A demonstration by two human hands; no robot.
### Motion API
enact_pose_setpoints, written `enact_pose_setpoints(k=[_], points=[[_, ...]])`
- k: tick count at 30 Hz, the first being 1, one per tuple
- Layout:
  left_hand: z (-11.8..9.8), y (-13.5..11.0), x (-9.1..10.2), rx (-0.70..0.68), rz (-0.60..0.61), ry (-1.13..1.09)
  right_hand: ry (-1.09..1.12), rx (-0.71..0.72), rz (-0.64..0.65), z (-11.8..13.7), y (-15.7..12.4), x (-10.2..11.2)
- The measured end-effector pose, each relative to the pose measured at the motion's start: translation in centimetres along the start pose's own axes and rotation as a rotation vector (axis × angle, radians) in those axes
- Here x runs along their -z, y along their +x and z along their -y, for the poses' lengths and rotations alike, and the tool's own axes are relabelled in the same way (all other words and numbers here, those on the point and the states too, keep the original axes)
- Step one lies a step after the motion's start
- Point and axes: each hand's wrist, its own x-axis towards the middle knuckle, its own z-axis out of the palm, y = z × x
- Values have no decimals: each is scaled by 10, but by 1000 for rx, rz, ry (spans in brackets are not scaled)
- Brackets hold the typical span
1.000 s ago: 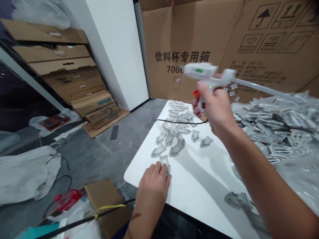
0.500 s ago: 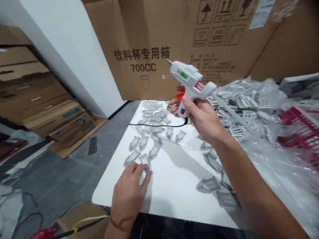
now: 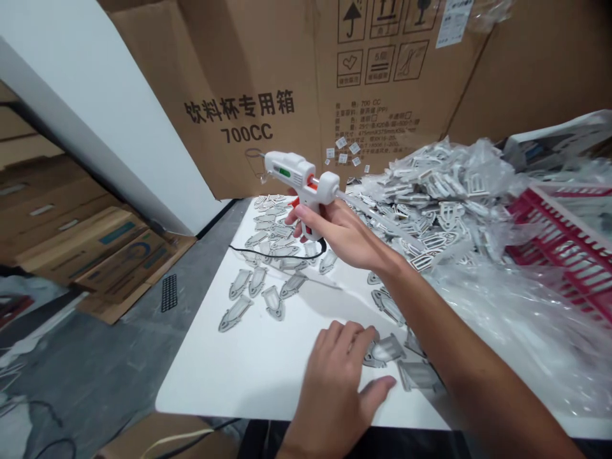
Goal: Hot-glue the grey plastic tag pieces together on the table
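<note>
My right hand (image 3: pixel 342 233) is wrapped round the handle of a white hot glue gun (image 3: pixel 292 167) with an orange trigger, raised above the table, its nozzle toward the left. A glue stick sticks out of its rear. My left hand (image 3: pixel 335 379) is low over the front of the white table, thumb spread away from the fingers. Its fingertips reach a grey flat plastic piece (image 3: pixel 389 349) with a pointed end; whether they touch it I cannot tell. Another grey piece (image 3: pixel 418 375) lies just right of it, partly under my right forearm.
Several similar pieces (image 3: pixel 273 301) lie on the left of the table (image 3: pixel 229 376). A heap of pieces in clear plastic (image 3: pixel 444 185) and a magenta basket (image 3: pixel 549 223) stand at the right. A large cardboard box (image 3: pixel 268 51) blocks the back; a black cord (image 3: pixel 268 256) crosses the table.
My left hand has let go of a grey piece on the left and moved right to another one. The view has shifted; the glue gun stays in my right hand, now lower in view.
</note>
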Motion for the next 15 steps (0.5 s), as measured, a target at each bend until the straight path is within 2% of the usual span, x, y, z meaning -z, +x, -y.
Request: enact_pose_setpoints(k=[3, 6, 9, 12, 15], points=[[-1, 4, -2, -23, 80, 54, -52, -47, 82, 4, -6, 0], [13, -5, 17, 2, 137, 117, -90, -64, 128, 6, -10, -1], [33, -23, 41, 84, 156, 179, -190, -112, 164, 8, -12, -5], [54, -44, 56, 161, 70, 306, -334, -189, 205, 8, -14, -11], [64, -59, 61, 193, -62, 389, -394, -180, 212, 7, -14, -19]])
